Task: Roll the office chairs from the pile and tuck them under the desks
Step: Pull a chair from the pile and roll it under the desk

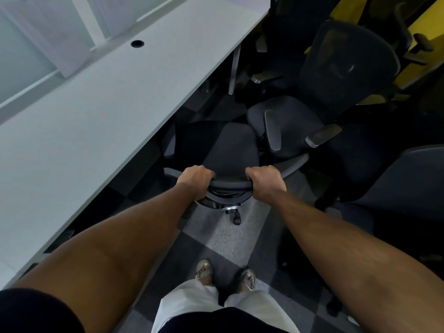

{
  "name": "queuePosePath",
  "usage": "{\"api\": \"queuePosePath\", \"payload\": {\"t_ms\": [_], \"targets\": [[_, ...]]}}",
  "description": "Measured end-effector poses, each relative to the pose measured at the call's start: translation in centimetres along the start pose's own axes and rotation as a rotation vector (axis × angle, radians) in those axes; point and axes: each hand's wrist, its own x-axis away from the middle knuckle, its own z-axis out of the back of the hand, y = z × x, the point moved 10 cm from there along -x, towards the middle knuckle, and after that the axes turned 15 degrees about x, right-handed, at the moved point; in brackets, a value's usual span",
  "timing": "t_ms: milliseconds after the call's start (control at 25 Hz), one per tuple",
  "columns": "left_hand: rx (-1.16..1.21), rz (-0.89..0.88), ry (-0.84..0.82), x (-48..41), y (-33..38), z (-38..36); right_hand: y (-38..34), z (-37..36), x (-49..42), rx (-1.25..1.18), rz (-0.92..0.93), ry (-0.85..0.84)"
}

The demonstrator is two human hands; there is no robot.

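A black office chair (pixel 223 147) stands right in front of me, its seat beside the edge of the long white desk (pixel 96 111). My left hand (pixel 195 180) grips the top rim of its backrest on the left. My right hand (pixel 264 180) grips the same rim on the right. Part of the chair's left side sits under the desk edge. One caster shows below the backrest.
A pile of black mesh chairs (pixel 341 68) crowds the right and far side, one with grey armrests (pixel 322 135) touching my chair. Another dark chair back (pixel 396 179) is close on the right. A desk leg (pixel 234 68) stands ahead. Checkered carpet (pixel 225 239) lies underfoot.
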Motion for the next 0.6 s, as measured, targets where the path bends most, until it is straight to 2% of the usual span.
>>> {"api": "queuePosePath", "payload": {"t_ms": [160, 280, 440, 600], "targets": [[-0.011, -0.004, 0.076, 3.9, 0.3, -1.9, -2.5, 0.5, 4.0, -0.059, 0.023, 0.125], [-0.014, -0.016, 0.203, 7.6, 2.2, -4.0, -4.2, 0.6, 7.3, -0.076, 0.068, 0.166], [0.043, 0.109, 0.387, 13.2, 5.4, -6.7, -5.8, 0.4, 12.1, -0.096, 0.100, 0.181], [0.049, 0.172, 0.352, 16.3, 7.4, -8.7, -6.7, 0.1, 16.6, -0.114, 0.126, 0.205]]}}
